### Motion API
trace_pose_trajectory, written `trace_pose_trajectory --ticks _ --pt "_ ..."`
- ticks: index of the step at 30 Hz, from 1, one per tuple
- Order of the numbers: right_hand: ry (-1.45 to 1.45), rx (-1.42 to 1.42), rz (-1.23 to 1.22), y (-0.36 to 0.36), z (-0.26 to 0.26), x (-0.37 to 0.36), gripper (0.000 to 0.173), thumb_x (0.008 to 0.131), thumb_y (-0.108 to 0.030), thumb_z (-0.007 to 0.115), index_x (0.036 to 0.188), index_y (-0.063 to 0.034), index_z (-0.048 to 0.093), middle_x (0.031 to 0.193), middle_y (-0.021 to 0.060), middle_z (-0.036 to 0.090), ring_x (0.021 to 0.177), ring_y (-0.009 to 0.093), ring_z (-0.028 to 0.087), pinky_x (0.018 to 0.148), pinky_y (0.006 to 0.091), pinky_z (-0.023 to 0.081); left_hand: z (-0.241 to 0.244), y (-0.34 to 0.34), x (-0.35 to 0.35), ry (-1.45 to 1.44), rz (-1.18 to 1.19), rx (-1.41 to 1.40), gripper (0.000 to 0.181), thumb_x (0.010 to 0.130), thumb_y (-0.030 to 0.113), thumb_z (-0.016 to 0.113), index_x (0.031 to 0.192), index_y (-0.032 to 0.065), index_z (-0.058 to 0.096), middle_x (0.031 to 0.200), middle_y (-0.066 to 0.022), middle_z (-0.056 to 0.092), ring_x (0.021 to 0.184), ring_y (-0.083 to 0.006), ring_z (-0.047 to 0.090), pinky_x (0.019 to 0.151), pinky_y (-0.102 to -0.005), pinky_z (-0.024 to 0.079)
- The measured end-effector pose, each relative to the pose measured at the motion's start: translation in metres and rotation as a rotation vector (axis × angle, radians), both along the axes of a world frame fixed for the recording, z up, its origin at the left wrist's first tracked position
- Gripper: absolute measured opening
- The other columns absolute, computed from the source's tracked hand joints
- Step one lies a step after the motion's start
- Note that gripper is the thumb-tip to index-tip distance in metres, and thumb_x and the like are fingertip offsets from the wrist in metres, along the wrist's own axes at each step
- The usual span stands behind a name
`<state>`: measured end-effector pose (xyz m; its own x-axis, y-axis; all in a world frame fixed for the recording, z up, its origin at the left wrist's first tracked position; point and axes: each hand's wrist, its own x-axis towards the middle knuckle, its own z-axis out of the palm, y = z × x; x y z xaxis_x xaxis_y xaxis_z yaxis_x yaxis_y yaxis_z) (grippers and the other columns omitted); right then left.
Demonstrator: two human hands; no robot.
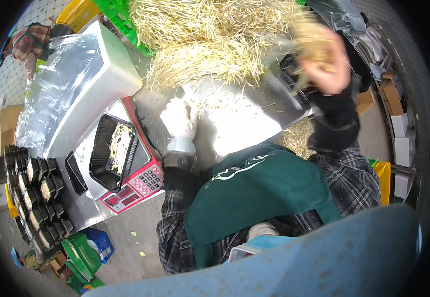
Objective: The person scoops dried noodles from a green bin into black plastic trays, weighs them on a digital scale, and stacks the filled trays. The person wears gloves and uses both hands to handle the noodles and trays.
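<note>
My right hand (335,72), blurred by motion, grips a bunch of bean sprouts (313,39) at the upper right, above a black plastic tray (293,72). In a pale glove, my left hand (179,117) rests on the metal tabletop (237,130) with its fingers curled in; strong glare hides their detail, and nothing shows in them. Ahead of both hands lies a large heap of bean sprouts (207,59). To the left, a black plastic tray (101,156) partly filled with sprouts sits tilted on a red-framed digital scale (148,182).
A white foam box (122,74) with clear plastic lids (62,89) stands left of the scale. Beyond it are stacked filled black trays (33,193). A green crate (120,22) borders the heap. Cardboard boxes (389,94) line the right side. A person (29,42) is at far left.
</note>
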<state>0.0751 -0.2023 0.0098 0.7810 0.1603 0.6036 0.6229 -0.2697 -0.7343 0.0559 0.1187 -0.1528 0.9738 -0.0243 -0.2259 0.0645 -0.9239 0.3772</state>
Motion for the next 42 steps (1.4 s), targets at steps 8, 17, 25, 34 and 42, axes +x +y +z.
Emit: trace_pose_trajectory --ticks 8,17,25,34,42 --pt "0.336 -1.041 -0.457 -0.139 -0.022 0.007 0.066 0.066 -0.031 0.07 0.119 -0.001 0.044 0.115 0.0202 0.049 0.109 0.034 0.045 0.093 0.0376 0.036 -0.028 -0.039 -0.086 -0.126 -0.384 0.086 0.106 0.06 0.057 0.065 0.136 0.0022 0.014 0.137 -0.0243 0.018 0.128 -0.0423 0.012 0.101 -0.0566 0.007" --pt "0.221 -0.823 0.103 0.086 -0.078 0.051 0.06 0.074 -0.021 0.064 0.126 -0.0045 0.038 0.123 0.0188 0.044 0.113 0.032 0.044 0.095 0.0377 0.035 -0.058 -0.039 -0.074 -0.469 -0.218 0.063 0.075 0.075 0.045 0.055 0.13 -0.0007 0.031 0.131 -0.0204 0.033 0.122 -0.0363 0.028 0.101 -0.0541 0.011" --pt "-0.144 -1.249 -0.113 0.182 -0.174 0.134 0.073 0.064 -0.007 0.06 0.13 -0.0097 0.031 0.128 0.0176 0.036 0.118 0.032 0.037 0.096 0.0422 0.031 -0.046 -0.041 -0.069 -0.521 -0.137 -0.096 0.062 0.075 0.037 0.056 0.123 0.0008 0.043 0.121 -0.0157 0.045 0.114 -0.0334 0.039 0.1 -0.049 0.023" --pt "0.247 -0.538 0.027 0.144 -0.153 0.154 0.054 0.063 -0.01 0.06 0.115 -0.0056 0.049 0.112 0.0178 0.049 0.104 0.031 0.048 0.088 0.0342 0.04 -0.041 -0.032 -0.068 -0.551 0.155 0.054 0.061 0.074 0.032 0.057 0.125 0.0028 0.041 0.125 -0.0205 0.039 0.116 -0.0402 0.033 0.098 -0.0557 0.019" --pt "0.586 -0.458 0.417 0.115 -0.108 0.085 0.057 0.064 -0.017 0.068 0.115 -0.0051 0.046 0.099 0.014 0.058 0.095 0.023 0.055 0.083 0.031 0.042 -0.038 -0.03 -0.06 -0.53 -0.008 -0.421 0.063 0.078 0.015 0.055 0.132 -0.0005 0.025 0.126 -0.023 0.037 0.116 -0.0334 0.038 0.097 -0.0434 0.029"
